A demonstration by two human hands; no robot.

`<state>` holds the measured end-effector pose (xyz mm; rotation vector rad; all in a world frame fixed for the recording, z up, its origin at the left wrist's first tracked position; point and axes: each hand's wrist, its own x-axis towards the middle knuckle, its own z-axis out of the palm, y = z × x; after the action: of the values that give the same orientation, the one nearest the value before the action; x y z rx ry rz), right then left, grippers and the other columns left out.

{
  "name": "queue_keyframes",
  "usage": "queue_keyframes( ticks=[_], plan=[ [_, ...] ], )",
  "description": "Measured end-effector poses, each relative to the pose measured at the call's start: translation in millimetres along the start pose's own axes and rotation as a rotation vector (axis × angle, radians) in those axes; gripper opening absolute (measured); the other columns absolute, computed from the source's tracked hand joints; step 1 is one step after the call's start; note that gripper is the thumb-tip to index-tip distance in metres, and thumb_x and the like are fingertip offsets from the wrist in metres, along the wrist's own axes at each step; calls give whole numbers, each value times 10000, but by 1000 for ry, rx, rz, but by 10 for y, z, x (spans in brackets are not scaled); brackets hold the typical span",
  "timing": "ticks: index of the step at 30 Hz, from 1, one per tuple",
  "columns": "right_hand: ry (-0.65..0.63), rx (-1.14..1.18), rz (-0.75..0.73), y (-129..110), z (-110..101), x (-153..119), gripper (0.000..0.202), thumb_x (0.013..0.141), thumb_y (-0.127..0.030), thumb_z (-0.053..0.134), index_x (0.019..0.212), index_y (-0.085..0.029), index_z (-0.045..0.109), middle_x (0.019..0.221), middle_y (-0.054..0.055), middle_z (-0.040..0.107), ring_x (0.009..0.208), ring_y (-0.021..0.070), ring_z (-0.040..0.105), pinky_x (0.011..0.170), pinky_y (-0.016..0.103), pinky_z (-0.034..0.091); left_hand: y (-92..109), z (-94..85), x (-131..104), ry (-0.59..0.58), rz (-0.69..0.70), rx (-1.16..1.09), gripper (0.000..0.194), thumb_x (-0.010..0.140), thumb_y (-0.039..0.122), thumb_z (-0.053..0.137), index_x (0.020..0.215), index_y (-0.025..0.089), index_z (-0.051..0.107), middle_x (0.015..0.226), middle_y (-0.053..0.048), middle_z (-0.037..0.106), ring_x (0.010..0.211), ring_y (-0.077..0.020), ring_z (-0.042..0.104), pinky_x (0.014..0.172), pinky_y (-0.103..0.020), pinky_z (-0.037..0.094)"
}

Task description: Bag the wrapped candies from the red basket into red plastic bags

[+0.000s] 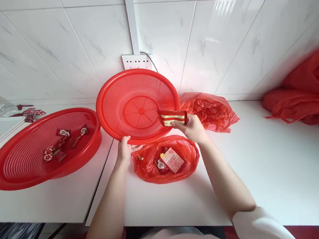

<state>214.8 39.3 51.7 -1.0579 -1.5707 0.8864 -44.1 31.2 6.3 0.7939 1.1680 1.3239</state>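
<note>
Clamping left fingers (pixel 125 140) on the basket (pixel 136 106) edge steadies it; right fingers (pixel 179 125) pinch the packet (pixel 171 117) by one end.

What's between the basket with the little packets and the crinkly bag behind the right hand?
In the head view, a tilted red basket, with the left hand gripping it. The gold-and-red packet in the right hand shows there too.

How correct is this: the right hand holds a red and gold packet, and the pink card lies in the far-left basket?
One thing is wrong: the head view shows the pink card in the open red bag, not the far-left basket. The right hand does hold the red and gold packet.
</note>
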Motion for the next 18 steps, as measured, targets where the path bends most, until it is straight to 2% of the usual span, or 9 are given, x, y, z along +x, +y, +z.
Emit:
queue_keyframes(
  ticks=[4, 9, 12, 15, 18],
  plan=[
    [68, 56, 107, 23, -27, 17, 233, 750, -299, 694, 924, -145, 688, 859, 59, 719, 791, 201, 665, 734, 338, 547, 32, -60, 39, 38, -29, 16, 245, 789, 272, 486, 981, 139, 557, 1081, -159, 648, 902, -305, 693, 744, -432, 600],
    [67, 166, 215, -6, -35, 19, 278, 695, -291, 723, 934, -155, 681, 869, 56, 716, 804, 200, 667, 723, 333, 554, 68, -130, 104, 69, -104, 21, 286, 816, 278, 428, 1002, 98, 552, 932, -186, 681, 816, -301, 714, 691, -382, 596],
    [54, 161, 247, -14, -38, 17, 286, 681, -300, 734, 917, -147, 688, 854, 58, 717, 788, 199, 668, 698, 320, 554, 101, -148, 128, 97, -151, 68, 361, 834, 287, 398, 1083, 65, 534, 831, -189, 691, 756, -278, 721, 679, -342, 585],
    [54, 152, 240, -4, -33, 16, 289, 679, -308, 739, 911, -145, 685, 840, 54, 716, 770, 197, 670, 683, 316, 556, 117, -157, 143, 100, -176, 85, 468, 860, 318, 396, 1242, 51, 439, 772, -183, 697, 728, -265, 722, 699, -335, 573],
    [27, 157, 221, 9, -7, 12, 334, 702, -346, 735, 966, -154, 663, 908, 69, 720, 810, 207, 690, 693, 316, 565, 116, -159, 147, 91, -169, 68, 591, 888, 381, 401, 1375, 67, 284, 765, -173, 704, 728, -260, 721, 718, -345, 561]
  ],
)
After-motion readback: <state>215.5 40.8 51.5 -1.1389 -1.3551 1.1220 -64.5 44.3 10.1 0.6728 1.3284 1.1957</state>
